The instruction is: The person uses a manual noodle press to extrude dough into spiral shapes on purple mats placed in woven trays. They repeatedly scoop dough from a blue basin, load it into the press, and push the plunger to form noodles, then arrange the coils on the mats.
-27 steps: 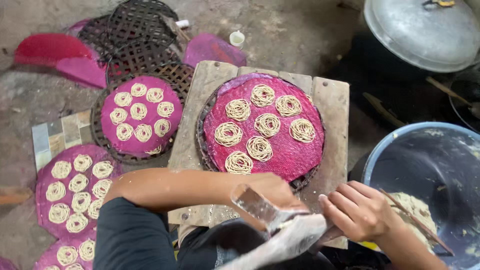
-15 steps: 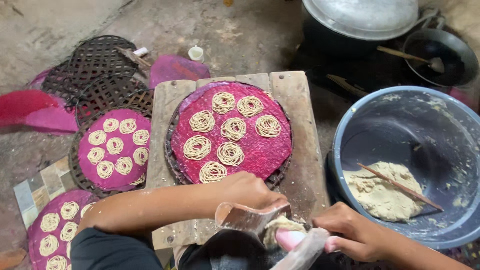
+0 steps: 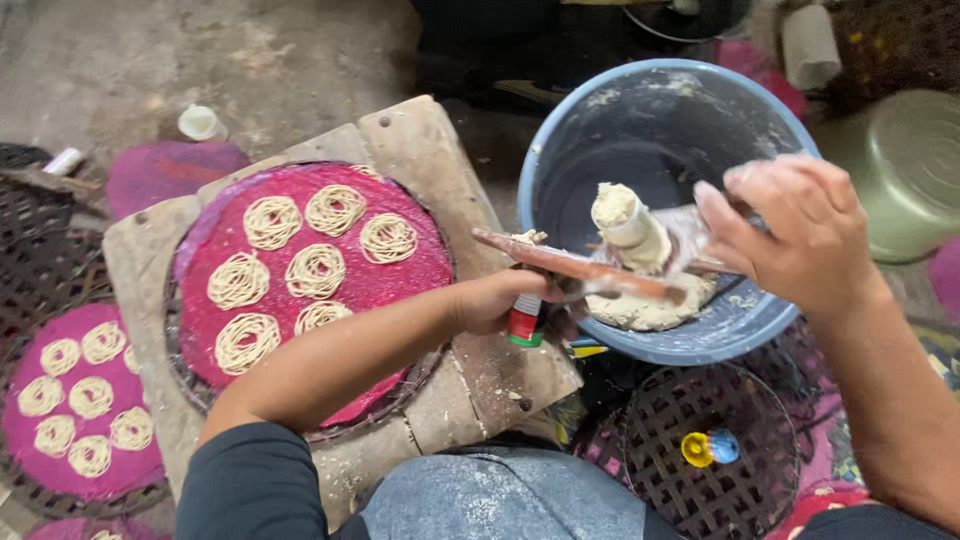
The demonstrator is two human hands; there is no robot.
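Hands over the blue basin: our left hand is closed around a wooden press with a red-and-green handle, just beside the basin's near rim, while our right hand pinches a cylinder of pale dough with curled fingers, above the dough mass lying in the basin. Left of the basin we note a wooden surface carrying a round woven tray with a magenta cloth and seven noodle coils; farther left of the basin lies a second tray with more coils.
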